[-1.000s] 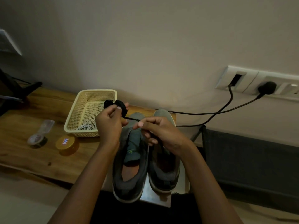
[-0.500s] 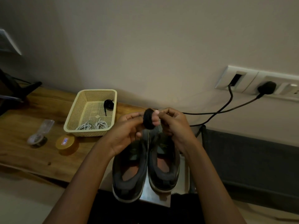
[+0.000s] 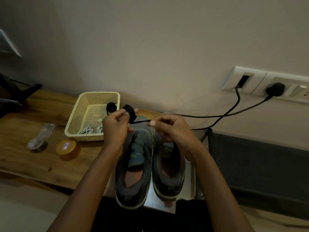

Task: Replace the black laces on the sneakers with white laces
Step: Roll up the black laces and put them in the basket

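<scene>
Item, black lace coil [image 3: 130,112]: I log it gripped in my left hand [image 3: 115,128] above the sneakers [image 3: 133,164], its tail [image 3: 142,121] pinched by my right hand [image 3: 170,129] at 3 o'clock; wind taut, I judge, then into the basket [image 3: 93,96] at 9 o'clock.

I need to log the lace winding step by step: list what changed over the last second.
The left hand has carried the coil left, from over the sneakers to beside the basket. The right hand, which met it at the coil half a second ago, now pinches the loose end, stretched between them. Nothing was let go. Sneakers, basket, its other coil and white laces stayed put.
</scene>
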Demonstrator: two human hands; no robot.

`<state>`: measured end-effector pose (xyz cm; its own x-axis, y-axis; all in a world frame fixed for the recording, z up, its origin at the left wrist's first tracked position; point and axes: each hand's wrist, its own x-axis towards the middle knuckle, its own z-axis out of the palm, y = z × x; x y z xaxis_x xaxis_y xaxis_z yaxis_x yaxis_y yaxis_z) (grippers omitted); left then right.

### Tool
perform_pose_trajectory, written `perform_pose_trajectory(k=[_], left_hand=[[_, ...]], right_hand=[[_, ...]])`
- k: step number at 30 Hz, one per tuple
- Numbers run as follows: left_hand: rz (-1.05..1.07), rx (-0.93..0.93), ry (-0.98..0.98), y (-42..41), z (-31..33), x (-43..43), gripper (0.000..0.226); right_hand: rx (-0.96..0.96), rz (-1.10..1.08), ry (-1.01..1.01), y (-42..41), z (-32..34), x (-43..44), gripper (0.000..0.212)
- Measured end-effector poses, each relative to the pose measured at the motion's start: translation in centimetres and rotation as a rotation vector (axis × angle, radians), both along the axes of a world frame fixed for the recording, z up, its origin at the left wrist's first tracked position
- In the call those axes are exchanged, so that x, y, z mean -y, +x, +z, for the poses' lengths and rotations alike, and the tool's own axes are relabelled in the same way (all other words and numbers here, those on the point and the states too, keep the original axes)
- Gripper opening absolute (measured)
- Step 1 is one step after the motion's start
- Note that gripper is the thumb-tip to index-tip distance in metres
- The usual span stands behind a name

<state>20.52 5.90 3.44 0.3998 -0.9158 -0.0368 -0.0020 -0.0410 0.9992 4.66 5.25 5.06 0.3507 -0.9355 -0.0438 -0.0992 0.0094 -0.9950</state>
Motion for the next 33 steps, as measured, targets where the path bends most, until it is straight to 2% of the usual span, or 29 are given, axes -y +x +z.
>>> perform_pose_trajectory(k=[2, 5, 7, 9, 13, 17, 19, 24, 27, 33], left_hand=[[-0.063, 0.147, -0.035, -0.2, 0.1, -0.1, 0.025], [-0.280, 0.265, 0.032, -0.7, 0.2, -0.4, 0.025], [-0.474, 0.249, 0.081, -1.1, 0.1, -0.6, 0.025], [-0.563, 0.169, 0.114, -1.3, 0.2, -0.7, 0.031], [-0.489, -0.176, 0.129, -1.6, 0.8, -0.6, 0.036], [-0.348, -0.521, 0.138, -2.0, 1.4, -0.2, 0.034], [-0.300, -0.629, 0.129, -1.8, 1.4, 0.0, 0.034], [-0.227, -0.634, 0.134, -1.6, 0.9, 0.3, 0.033], [-0.198, -0.610, 0.129, -1.6, 0.9, 0.4, 0.033], [-0.152, -0.565, 0.104, -2.1, 0.6, 0.4, 0.033]], right_hand=[[0.068, -0.104, -0.056, -0.1, 0.2, 0.2, 0.010], [0.034, -0.172, -0.176, 0.1, -0.1, 0.4, 0.015], [0.010, -0.217, -0.226, 0.3, -0.3, 0.5, 0.013], [0.019, -0.292, -0.243, 0.3, -0.5, 0.7, 0.009], [0.035, -0.355, -0.129, 0.4, -1.0, 0.8, 0.009], [-0.001, -0.237, -0.009, 1.8, -1.6, 0.4, 0.017], [0.021, -0.213, 0.014, 2.5, -1.7, 0.2, 0.018], [-0.046, -0.172, -0.022, 3.0, -1.5, -0.1, 0.023], [-0.019, -0.152, -0.052, 3.1, -1.4, -0.3, 0.019], [-0.052, -0.295, -0.195, 3.8, -2.0, -0.1, 0.017]])
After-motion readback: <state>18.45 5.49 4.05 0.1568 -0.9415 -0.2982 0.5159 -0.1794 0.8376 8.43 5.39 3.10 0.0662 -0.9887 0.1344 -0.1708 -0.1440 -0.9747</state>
